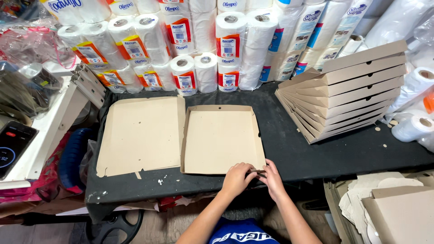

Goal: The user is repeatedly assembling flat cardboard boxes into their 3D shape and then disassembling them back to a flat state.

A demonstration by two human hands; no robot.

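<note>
Both hands at the near right corner of the half-formed cardboard box [220, 140], which sits mid-table with its near wall at the table's near edge. Left hand [236, 177] curled over the near wall, fingers pinching the cardboard. Right hand [271, 177] just beside it, fingers closed on the corner flap [258, 171]. The two hands almost touch. Exact grip on the flap is hard to read: it's small and partly covered by fingers.

Progress, as a judgement: tray half has all four walls up, and the near right corner looks like the last bit being tucked. The lid panel [142, 134] lies flat to the left, joined along the tray's left wall, side flaps not yet folded. So roughly halfway on this box.

Black table [316, 153] carries a few paper scraps near its left front. To the right and farther back, a stack of finished boxes [346, 97], fanned and leaning, about eight or so; count is unsure.

Near right, below table level, a pile of flat blanks [389, 203], cut off by the frame edge. Near left, a phone [13, 147] on a white shelf, partly cut off.

Far side: packs of paper rolls [199, 45] walling the whole back edge, more loose rolls at far right. Tops cropped.
</note>
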